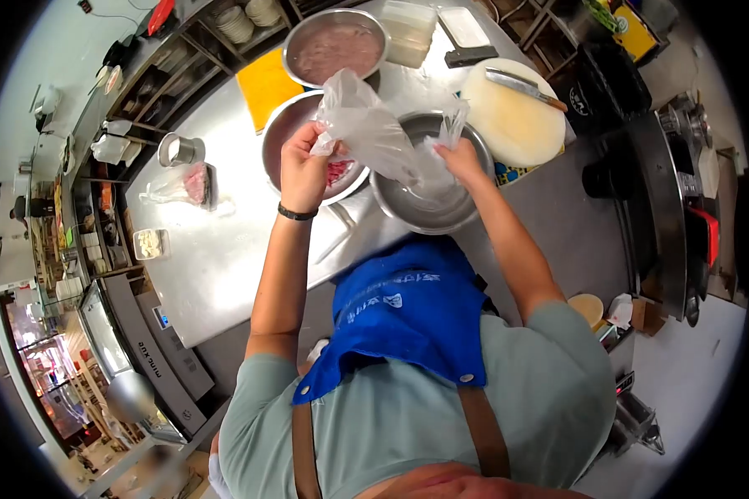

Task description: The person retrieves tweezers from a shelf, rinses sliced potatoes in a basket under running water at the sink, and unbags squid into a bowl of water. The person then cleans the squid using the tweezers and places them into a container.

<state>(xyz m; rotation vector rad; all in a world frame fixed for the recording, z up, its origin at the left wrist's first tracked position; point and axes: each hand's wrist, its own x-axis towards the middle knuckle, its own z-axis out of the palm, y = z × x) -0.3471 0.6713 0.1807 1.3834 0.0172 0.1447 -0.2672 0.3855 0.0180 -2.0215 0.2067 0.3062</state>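
A translucent plastic bag [370,125] is stretched between my two hands, over the metal bowls. My left hand [305,166] grips its left edge above a steel bowl [273,137] with pieces of red meat [336,171] in it. On the right, my right hand [464,162] pinches another part of the bag above a second steel bowl [429,223]. The bag's lower part hangs inside that second bowl and hides some of its inside. Behind these stands a third steel bowl [337,48] holding pinkish meat in liquid.
A round cutting board [512,125] with a cleaver [524,87] lies at the right. Clear containers [408,32] and a white tray [464,29] stand at the back. Leftward are a bagged piece of meat [195,185], a metal cup [177,150] and a small tub [150,244]. A yellow board [266,81] lies behind.
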